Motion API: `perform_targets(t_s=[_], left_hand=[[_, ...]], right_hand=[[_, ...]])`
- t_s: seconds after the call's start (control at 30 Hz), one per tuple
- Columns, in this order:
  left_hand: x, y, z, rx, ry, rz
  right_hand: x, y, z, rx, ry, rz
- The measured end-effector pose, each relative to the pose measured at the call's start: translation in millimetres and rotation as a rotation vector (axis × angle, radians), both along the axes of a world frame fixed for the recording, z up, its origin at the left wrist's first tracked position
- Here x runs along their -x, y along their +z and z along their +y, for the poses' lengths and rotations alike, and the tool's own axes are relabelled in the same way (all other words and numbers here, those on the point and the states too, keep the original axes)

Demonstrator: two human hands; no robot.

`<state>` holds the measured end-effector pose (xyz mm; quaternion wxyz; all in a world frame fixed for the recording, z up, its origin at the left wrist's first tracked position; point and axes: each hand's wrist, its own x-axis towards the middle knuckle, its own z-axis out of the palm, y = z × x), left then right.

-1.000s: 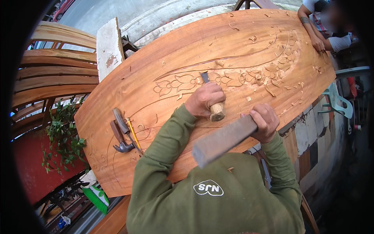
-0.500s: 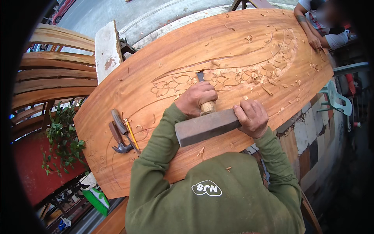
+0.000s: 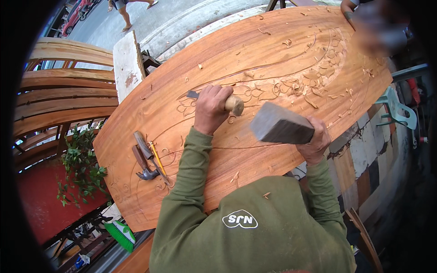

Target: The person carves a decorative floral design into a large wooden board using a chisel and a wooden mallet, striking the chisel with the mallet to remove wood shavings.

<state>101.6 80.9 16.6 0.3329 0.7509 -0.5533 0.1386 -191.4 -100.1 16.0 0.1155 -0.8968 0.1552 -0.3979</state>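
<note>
My left hand (image 3: 212,109) is wrapped round the wooden handle of a chisel (image 3: 235,105), whose dark blade points left over the carved leaf outlines. In my right hand (image 3: 314,142) is a heavy, block-shaped wooden mallet (image 3: 281,123), raised right of the chisel's butt and apart from it. Its grip is hidden behind the block and my fingers. Under both hands lies a large reddish-brown wooden panel (image 3: 255,159), carved with flowers, leaves and long curved lines. Curled shavings (image 3: 311,101) lie scattered over the carving, thickest toward the right.
A claw hammer (image 3: 144,167), a second chisel (image 3: 143,144) and a yellow pencil (image 3: 158,158) lie on the panel's left. Another person (image 3: 380,27) leans at the far right corner. A slatted wooden bench (image 3: 68,93), a leafy plant (image 3: 82,157) and a green brush (image 3: 120,234) are at left.
The chisel has turned, its blade swinging from pointing away to pointing left, and my left hand moved left. The mallet moved right and up. A passer-by's legs have appeared on the street.
</note>
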Motion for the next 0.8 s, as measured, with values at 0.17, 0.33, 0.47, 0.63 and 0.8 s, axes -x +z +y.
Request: perform_targets(t_s=[0.17,0.33,0.47,0.63,0.8], left_hand=[[-23,-30,-37,-0.252,0.184,0.103],[-30,-47,-46,-0.414,0.243,-0.001],[-22,-56,-45,-0.012,0.267,-0.229],[-27,-54,-43,-0.015,0.296,-0.191],[-19,-47,-49,-0.034,0.130,-0.110]], right_hand=[[11,-21,-14,-0.482,-0.227,-0.138],[17,-31,-27,-0.913,-0.252,-0.334],[16,-39,-33,-0.881,-0.241,-0.431],[15,-25,-28,-0.766,-0.262,-0.298],[14,-27,-29,-0.733,-0.246,-0.276]])
